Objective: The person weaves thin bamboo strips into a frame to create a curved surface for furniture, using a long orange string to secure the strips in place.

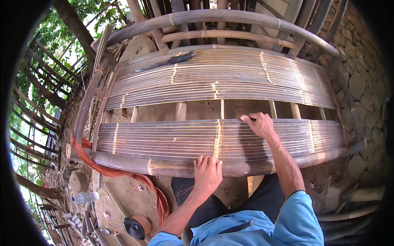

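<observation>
A bamboo bench (pixel 246 168) with a seat of split bamboo slats lies across the view. At its front pole, my left hand (pixel 208 174) is closed with the fingers curled over the near edge of the slats. Thin reddish strands (pixel 185 191) trail beside its wrist; what the fingers pinch is hidden. Farther in, my right hand (pixel 260 124) is closed at the far edge of the near slat panel (pixel 164 137), with a small dark thing barely showing in it. Reddish lashing threads cross this panel. An open gap separates it from the far slat panel (pixel 242 65).
A dark-handled knife (pixel 182 58) lies on the far slats. A bundle of red-orange strands (pixel 123 173) drapes over the bench's left front corner. On the ground at left are a plastic bottle (pixel 85 197) and a black-and-brown round object (pixel 137 226). A stone wall (pixel 357 82) stands right.
</observation>
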